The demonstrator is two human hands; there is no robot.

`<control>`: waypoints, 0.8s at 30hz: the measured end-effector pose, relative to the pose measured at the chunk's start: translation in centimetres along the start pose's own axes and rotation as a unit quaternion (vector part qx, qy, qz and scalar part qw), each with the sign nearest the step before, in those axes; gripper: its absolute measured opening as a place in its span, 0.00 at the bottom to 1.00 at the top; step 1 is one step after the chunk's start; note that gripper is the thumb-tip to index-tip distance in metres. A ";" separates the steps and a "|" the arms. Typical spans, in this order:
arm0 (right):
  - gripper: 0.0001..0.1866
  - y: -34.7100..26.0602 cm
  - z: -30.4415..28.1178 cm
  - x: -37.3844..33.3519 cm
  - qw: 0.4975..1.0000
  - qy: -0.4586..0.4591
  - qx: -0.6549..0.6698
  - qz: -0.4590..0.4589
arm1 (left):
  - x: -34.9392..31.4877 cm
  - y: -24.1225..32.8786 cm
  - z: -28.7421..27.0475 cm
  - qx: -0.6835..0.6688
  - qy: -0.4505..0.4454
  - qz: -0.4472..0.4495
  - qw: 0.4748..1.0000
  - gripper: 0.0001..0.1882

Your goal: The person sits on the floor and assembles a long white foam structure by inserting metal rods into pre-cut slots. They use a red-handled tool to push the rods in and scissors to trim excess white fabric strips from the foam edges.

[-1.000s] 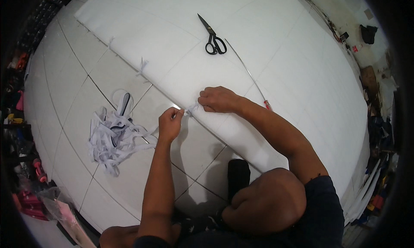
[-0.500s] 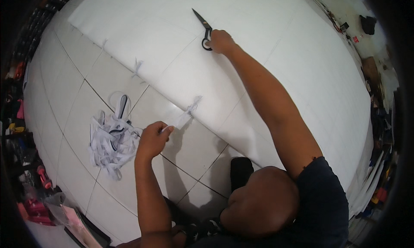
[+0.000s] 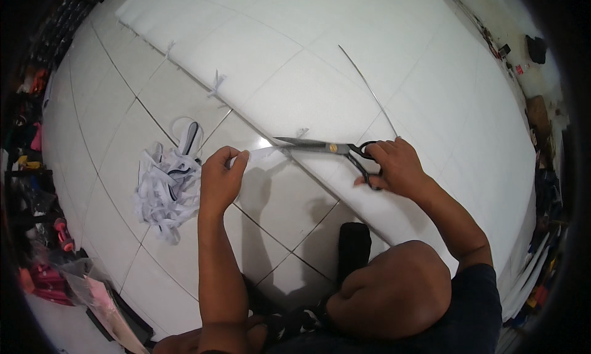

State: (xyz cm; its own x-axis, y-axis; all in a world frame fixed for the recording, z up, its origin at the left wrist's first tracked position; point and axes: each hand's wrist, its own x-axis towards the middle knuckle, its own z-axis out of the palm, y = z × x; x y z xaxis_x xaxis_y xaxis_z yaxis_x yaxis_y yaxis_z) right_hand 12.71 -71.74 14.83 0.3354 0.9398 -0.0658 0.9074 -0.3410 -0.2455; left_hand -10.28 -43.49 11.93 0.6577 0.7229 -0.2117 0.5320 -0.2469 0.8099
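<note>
My left hand [image 3: 221, 180] pinches the end of a white fabric strip [image 3: 261, 157], drawn tight from the edge of a large white padded sheet [image 3: 277, 71]. Large black-handled scissors [image 3: 317, 146] are in my right hand [image 3: 397, 167], fingers through the loops. Their blades are parted and point left at the strip, close to the sheet's edge. A long, thin metal rod [image 3: 368, 85] slants up from my right hand; its lower end is hidden at the fingers. Beside my left hand lies a tangled pile of white strips [image 3: 165, 197], a few dark-edged.
Short white tied strips [image 3: 217, 83] stick out along the sheet's edge. Pale floor tiles [image 3: 117, 163] lie to the left. Shelves of mixed goods [image 3: 31, 163] line the left side. Plastic-wrapped items [image 3: 86, 277] sit at lower left. More clutter [image 3: 538, 123] stands along the right.
My right hand has brought the scissors back from the far part of the sheet to the strip, and the blades have opened. The thin rod now shows. My left hand keeps the strip.
</note>
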 end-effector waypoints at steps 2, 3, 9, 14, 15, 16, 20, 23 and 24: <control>0.34 -0.3 -0.1 -1.2 0.997 0.041 -0.037 -0.052 | -0.1 -0.1 0.2 0.001 0.006 0.019 1.000 0.17; 0.35 -0.4 0.1 -1.4 0.995 0.052 -0.049 -0.068 | -0.2 -0.2 0.1 0.005 0.008 0.019 1.000 0.17; 0.30 0.1 1.7 -1.8 0.997 0.033 -0.044 -0.049 | -0.4 0.5 0.5 -0.001 0.023 0.035 0.999 0.16; 0.24 -0.3 2.3 -1.9 1.000 0.000 0.004 0.005 | 0.1 0.1 -1.1 -0.031 0.096 0.055 0.993 0.13; 0.25 -0.2 2.3 -2.0 1.000 0.012 0.018 0.022 | 0.5 -0.2 -1.9 -0.054 0.116 0.065 0.990 0.12; 0.25 0.1 2.2 -2.2 0.998 0.023 0.032 0.039 | 1.1 -0.5 -2.7 -0.078 0.134 0.073 0.985 0.12; 0.25 2.6 2.4 -2.2 0.984 0.068 0.048 0.156 | 2.9 1.7 -10.1 -0.197 0.194 0.037 0.960 0.09; 0.23 3.3 1.9 -1.5 0.965 0.007 0.077 0.252 | 4.1 5.0 -14.9 -0.262 0.124 0.110 0.951 0.08; 0.22 3.3 1.6 -1.3 0.963 -0.002 0.085 0.256 | 4.1 6.6 -15.6 -0.253 0.097 0.127 0.954 0.08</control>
State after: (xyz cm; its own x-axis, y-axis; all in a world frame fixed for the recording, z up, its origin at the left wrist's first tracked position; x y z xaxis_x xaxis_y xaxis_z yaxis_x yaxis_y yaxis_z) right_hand 14.91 -74.07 12.56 0.7271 0.6489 -0.2242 0.5678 -0.7520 -0.3348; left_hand -12.35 -32.08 24.93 0.5938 0.7993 0.0926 0.0102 -0.1226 0.9924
